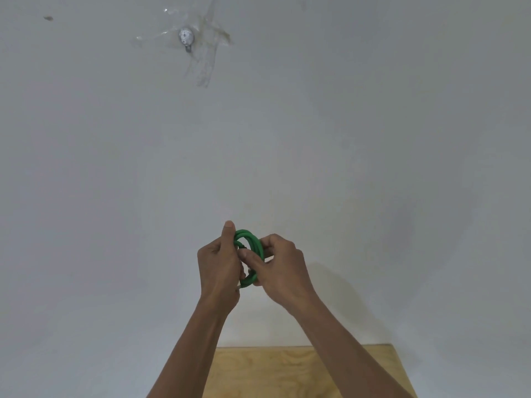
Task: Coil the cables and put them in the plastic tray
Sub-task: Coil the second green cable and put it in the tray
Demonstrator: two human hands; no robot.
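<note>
A green cable [250, 243] is wound into a small coil and held up in front of a pale wall. My left hand [219, 264] grips the coil's left side, thumb pointing up along it. My right hand [280, 268] grips the right side, with its thumb pressed across the loops. Both hands touch each other around the coil, and much of the cable is hidden by fingers. No plastic tray is in view.
The far end of a light wooden table [310, 369] shows at the bottom, below my forearms. A white wall fills the rest, with a metal hook [186, 38] taped up high at the left.
</note>
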